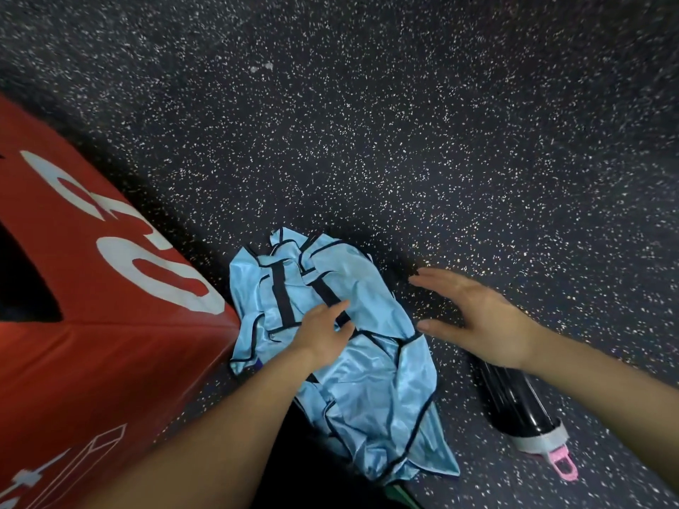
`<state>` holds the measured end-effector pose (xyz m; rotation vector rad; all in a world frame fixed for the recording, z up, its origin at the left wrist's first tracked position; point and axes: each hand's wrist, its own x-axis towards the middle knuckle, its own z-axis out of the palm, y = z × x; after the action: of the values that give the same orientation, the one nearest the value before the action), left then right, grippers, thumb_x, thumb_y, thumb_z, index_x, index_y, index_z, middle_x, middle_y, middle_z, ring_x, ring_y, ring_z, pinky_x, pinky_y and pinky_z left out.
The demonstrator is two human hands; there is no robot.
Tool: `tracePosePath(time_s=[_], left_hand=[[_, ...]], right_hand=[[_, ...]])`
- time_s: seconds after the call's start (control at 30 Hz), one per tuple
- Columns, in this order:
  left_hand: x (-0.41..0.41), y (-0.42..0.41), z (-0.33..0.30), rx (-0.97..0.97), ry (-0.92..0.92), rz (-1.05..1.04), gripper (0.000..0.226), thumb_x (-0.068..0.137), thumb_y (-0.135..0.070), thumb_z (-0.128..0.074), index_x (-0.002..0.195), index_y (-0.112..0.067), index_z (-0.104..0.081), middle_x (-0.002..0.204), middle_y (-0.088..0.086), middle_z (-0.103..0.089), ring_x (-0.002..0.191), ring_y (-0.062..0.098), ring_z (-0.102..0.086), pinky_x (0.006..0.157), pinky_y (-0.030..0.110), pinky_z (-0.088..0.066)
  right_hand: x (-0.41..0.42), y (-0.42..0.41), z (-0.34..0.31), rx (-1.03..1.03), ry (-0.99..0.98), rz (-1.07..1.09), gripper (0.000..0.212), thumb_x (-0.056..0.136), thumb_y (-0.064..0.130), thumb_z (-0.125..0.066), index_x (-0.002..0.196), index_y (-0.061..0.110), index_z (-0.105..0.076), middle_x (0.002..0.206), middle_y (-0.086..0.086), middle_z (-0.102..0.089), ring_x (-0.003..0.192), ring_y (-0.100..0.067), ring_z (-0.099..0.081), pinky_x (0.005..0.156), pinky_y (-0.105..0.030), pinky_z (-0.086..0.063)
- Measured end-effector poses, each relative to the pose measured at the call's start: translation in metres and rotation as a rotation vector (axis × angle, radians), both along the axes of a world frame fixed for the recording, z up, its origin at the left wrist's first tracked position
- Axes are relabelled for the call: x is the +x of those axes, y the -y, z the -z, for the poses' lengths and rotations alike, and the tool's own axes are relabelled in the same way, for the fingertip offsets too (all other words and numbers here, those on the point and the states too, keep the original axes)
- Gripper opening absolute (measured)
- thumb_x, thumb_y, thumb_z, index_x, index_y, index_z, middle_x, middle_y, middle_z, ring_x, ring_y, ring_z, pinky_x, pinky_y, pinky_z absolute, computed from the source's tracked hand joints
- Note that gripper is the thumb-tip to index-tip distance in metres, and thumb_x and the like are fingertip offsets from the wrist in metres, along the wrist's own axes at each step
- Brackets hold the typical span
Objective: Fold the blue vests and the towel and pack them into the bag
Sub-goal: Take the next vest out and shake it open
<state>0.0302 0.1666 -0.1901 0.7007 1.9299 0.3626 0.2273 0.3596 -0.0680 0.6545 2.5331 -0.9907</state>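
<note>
The floor (404,123), dark and flecked with white, is filling most of the view. The red bag (92,306), with big white letters on its side, is sitting at nine o'clock, its dark opening showing at the far left edge. The pile of light blue vests (367,380) with dark trim is lying crumpled on the floor at six o'clock, its left edge touching the bag's corner. The pile is overlapping itself, so how many vests there are cannot be told.

The right hand (477,317) is hovering at four o'clock from the centre, just right of the vests, fingers straight and spread, palm down, grasping nothing. The left hand (323,332) is resting on top of the vests near the middle of the pile, fingers lying relaxed on the fabric over a dark strap; whether it is pinching any cloth cannot be told.

A black bottle (514,405) with a grey cap and a pink loop is lying on its side at five o'clock, partly under the right wrist, apart from the vests.
</note>
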Motion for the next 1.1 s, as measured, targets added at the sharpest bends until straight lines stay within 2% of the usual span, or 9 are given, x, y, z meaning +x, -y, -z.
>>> tracePosePath(time_s=[0.17, 0.4, 0.47, 0.63, 0.77, 0.83, 1.0, 1.07, 1.1], left_hand=[[-0.001, -0.010, -0.008, 0.056, 0.017, -0.021, 0.051, 0.106, -0.035, -0.046, 0.155, -0.023, -0.037, 0.156, 0.004, -0.037, 0.144, 0.022, -0.034, 0.120, 0.041, -0.031], [-0.007, -0.012, -0.071, 0.227, 0.115, -0.157, 0.046, 0.108, -0.030, -0.044, 0.153, -0.038, -0.040, 0.157, -0.017, -0.025, 0.146, 0.013, -0.033, 0.113, 0.026, -0.033], [-0.015, -0.015, -0.097, 0.305, 0.108, -0.182, 0.044, 0.108, -0.030, -0.046, 0.150, -0.042, -0.042, 0.162, -0.015, -0.023, 0.146, 0.013, -0.033, 0.118, 0.031, -0.031], [-0.037, -0.019, -0.171, 0.521, 0.019, -0.180, 0.044, 0.107, -0.023, -0.050, 0.147, -0.040, -0.048, 0.146, -0.003, -0.044, 0.129, 0.019, -0.051, 0.112, 0.034, -0.042], [-0.053, -0.011, -0.235, 0.661, -0.050, -0.146, 0.045, 0.106, -0.016, -0.050, 0.148, -0.034, -0.049, 0.135, -0.016, -0.054, 0.122, 0.002, -0.054, 0.109, 0.023, -0.041], [-0.057, 0.001, -0.265, 0.662, -0.067, -0.129, 0.049, 0.106, -0.018, -0.049, 0.150, -0.040, -0.045, 0.142, -0.015, -0.054, 0.127, 0.002, -0.053, 0.112, 0.027, -0.041], [-0.052, 0.042, -0.316, 0.699, -0.111, -0.112, 0.051, 0.107, -0.017, -0.048, 0.150, -0.044, -0.043, 0.138, 0.009, -0.059, 0.122, 0.031, -0.054, 0.107, 0.054, -0.044], [-0.050, 0.058, -0.331, 0.724, -0.126, -0.132, 0.053, 0.107, -0.015, -0.048, 0.150, -0.045, -0.042, 0.136, 0.012, -0.058, 0.117, 0.023, -0.053, 0.105, 0.055, -0.043], [-0.049, 0.065, -0.339, 0.749, -0.137, -0.145, 0.054, 0.107, -0.015, -0.048, 0.149, -0.047, -0.042, 0.131, 0.011, -0.060, 0.115, 0.008, -0.040, 0.101, 0.053, -0.047]], right_hand=[[-0.002, -0.001, 0.001, 0.008, 0.002, 0.001, 0.073, 0.091, 0.064, -0.054, 0.156, 0.041, -0.030, 0.164, 0.017, -0.025, 0.147, -0.004, -0.031, 0.124, -0.040, -0.029], [-0.007, 0.007, -0.024, 0.037, 0.010, -0.021, 0.073, 0.092, 0.061, -0.056, 0.157, 0.043, -0.026, 0.164, 0.020, -0.021, 0.148, -0.005, -0.029, 0.124, -0.033, -0.024], [-0.010, 0.010, -0.039, 0.062, 0.021, -0.029, 0.073, 0.093, 0.059, -0.056, 0.157, 0.044, -0.025, 0.165, 0.021, -0.018, 0.147, -0.004, -0.031, 0.124, -0.031, -0.022], [-0.018, 0.020, -0.086, 0.127, -0.053, -0.056, 0.071, 0.094, 0.053, -0.059, 0.157, 0.041, -0.028, 0.165, 0.017, -0.021, 0.149, -0.007, -0.031, 0.124, -0.033, -0.028], [-0.029, 0.033, -0.133, 0.186, -0.113, -0.077, 0.069, 0.095, 0.055, -0.058, 0.156, 0.046, -0.027, 0.164, 0.024, -0.017, 0.145, -0.001, -0.032, 0.125, -0.035, -0.027], [-0.038, 0.041, -0.158, 0.228, -0.139, -0.097, 0.069, 0.094, 0.057, -0.056, 0.155, 0.049, -0.025, 0.163, 0.026, -0.013, 0.142, 0.002, -0.032, 0.125, -0.034, -0.026], [-0.061, 0.067, -0.218, 0.322, -0.257, -0.141, 0.068, 0.094, 0.063, -0.053, 0.155, 0.052, -0.023, 0.165, 0.026, -0.012, 0.150, -0.002, -0.022, 0.126, -0.036, -0.022], [-0.067, 0.082, -0.238, 0.341, -0.295, -0.183, 0.067, 0.096, 0.062, -0.053, 0.155, 0.050, -0.024, 0.166, 0.023, -0.013, 0.150, -0.003, -0.021, 0.125, -0.031, -0.020], [-0.070, 0.090, -0.246, 0.350, -0.311, -0.201, 0.067, 0.096, 0.061, -0.054, 0.155, 0.049, -0.026, 0.166, 0.021, -0.014, 0.151, -0.003, -0.021, 0.124, -0.029, -0.019]])
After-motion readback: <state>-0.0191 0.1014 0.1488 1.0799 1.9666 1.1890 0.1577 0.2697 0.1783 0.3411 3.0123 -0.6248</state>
